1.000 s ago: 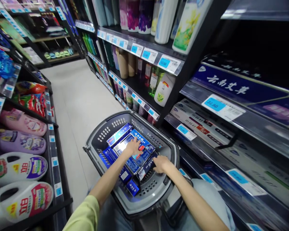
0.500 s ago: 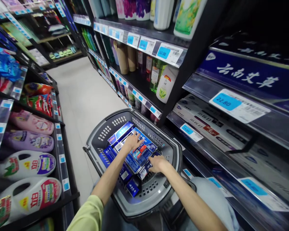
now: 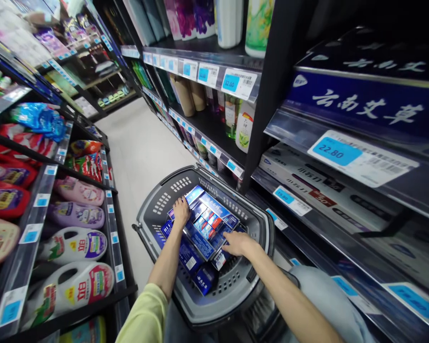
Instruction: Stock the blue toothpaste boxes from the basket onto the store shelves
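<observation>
A grey shopping basket (image 3: 203, 308) holds several blue toothpaste boxes (image 3: 205, 228), some stacked in a tilted pile and others low at its near side. My left hand (image 3: 181, 212) is curled over a blue toothpaste box (image 3: 194, 194) at the pile's left edge; its fingertips are partly hidden. At the right edge my right hand (image 3: 239, 244) has its thumb and forefinger on a toothpaste box, the other fingers bent and partly hidden. Small red-and-blue printed packs (image 3: 207, 223) show in the middle of the pile.
Close on the right, a shelf (image 3: 289, 131) carries long toothpaste cartons (image 3: 353, 102) behind price tags. Bottles of body wash (image 3: 243, 126) stand farther along. Laundry detergent bottles (image 3: 71, 288) line the left shelf. A pale floor aisle (image 3: 132, 143) runs between them.
My left hand has moved left from the top of the pile to the box at its left edge, its fingers now curled. My right hand stays at the right edge. The view has shifted left.
</observation>
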### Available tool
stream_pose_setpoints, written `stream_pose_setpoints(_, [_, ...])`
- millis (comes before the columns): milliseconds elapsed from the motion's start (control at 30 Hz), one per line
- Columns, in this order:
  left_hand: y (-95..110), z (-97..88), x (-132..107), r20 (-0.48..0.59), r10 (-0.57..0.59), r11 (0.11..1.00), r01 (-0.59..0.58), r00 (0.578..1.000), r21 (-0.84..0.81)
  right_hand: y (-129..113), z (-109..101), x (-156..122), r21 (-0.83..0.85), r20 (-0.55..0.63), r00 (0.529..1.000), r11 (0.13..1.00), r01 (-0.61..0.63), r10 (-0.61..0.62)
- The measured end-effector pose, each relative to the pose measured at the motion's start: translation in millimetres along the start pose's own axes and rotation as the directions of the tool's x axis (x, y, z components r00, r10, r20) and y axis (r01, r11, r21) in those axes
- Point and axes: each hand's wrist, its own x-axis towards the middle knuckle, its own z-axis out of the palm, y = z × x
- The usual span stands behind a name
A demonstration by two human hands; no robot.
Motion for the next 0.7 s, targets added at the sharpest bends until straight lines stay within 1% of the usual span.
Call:
stream_pose_setpoints(100, [-1, 0.0, 5, 0.011, -0.006, 1.000, 0.006, 1.000, -0.016, 0, 0, 0, 0.015, -0.008, 1.000, 1.000, 0.009, -0.009])
stream_pose_setpoints(300, [-9, -7.4, 10, 0.051, -0.034, 0.996, 0.038, 0.998, -0.079, 1, 1, -3, 0.024, -0.029, 0.999, 0.999, 0.021, -0.020])
stream_pose_setpoints(433, [-6, -15.3, 6, 0.021, -0.046, 0.993, 0.048, 0.999, -0.108, 2, 0, -4, 0.019, -0.054, 0.998, 1.000, 0.025, -0.024])
stream_pose_setpoints(567, [0, -32.8, 4, -0.060, -0.071, 0.982, 0.059, 0.996, -0.178, 2, -3, -5, 0.018, -0.082, 0.997, 1.000, 0.015, -0.013])
stream_pose_setpoints(633, [-1, -46.2, 5, -0.094, -0.098, 0.967, 0.073, 0.991, -0.243, 2, -4, -5, 0.023, -0.104, 0.994, 1.000, 0.014, -0.012])
stream_pose_setpoints(700, [-3, -60.7, 6, -0.110, -0.129, 0.935, 0.084, 0.986, -0.345, 2, -5, -5, 0.035, -0.133, 0.991, 0.999, 0.021, -0.017])
